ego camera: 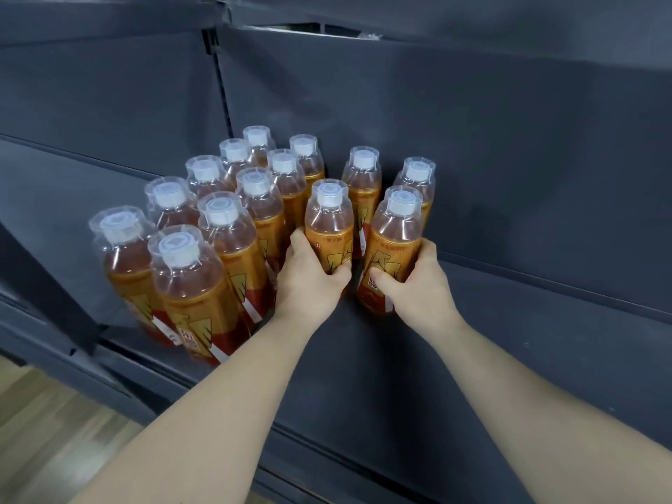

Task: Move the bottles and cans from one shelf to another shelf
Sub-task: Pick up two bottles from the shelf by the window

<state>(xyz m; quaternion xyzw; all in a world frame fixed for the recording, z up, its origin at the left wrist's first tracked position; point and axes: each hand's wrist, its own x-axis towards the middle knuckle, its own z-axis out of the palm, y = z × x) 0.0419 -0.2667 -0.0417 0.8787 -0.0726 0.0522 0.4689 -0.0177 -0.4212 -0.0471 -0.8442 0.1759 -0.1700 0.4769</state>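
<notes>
Several amber tea bottles with white caps and orange-red labels stand in rows on a dark grey shelf point(454, 358). My left hand point(309, 274) grips one bottle point(329, 220) around its label, at the front of a middle row. My right hand point(414, 281) grips another bottle point(396, 234) just to the right of it. Both held bottles stand upright, their bases on or just above the shelf. Two more bottles point(363, 176) stand directly behind them near the back panel. A larger group point(189, 278) fills the shelf's left part.
The shelf's dark back panel point(472, 140) rises right behind the bottles, and an upper shelf point(109, 20) hangs overhead. A vertical upright point(218, 85) splits the back panel. Bare shelf surface stretches to the right of my hands. Wooden floor point(43, 423) shows at lower left.
</notes>
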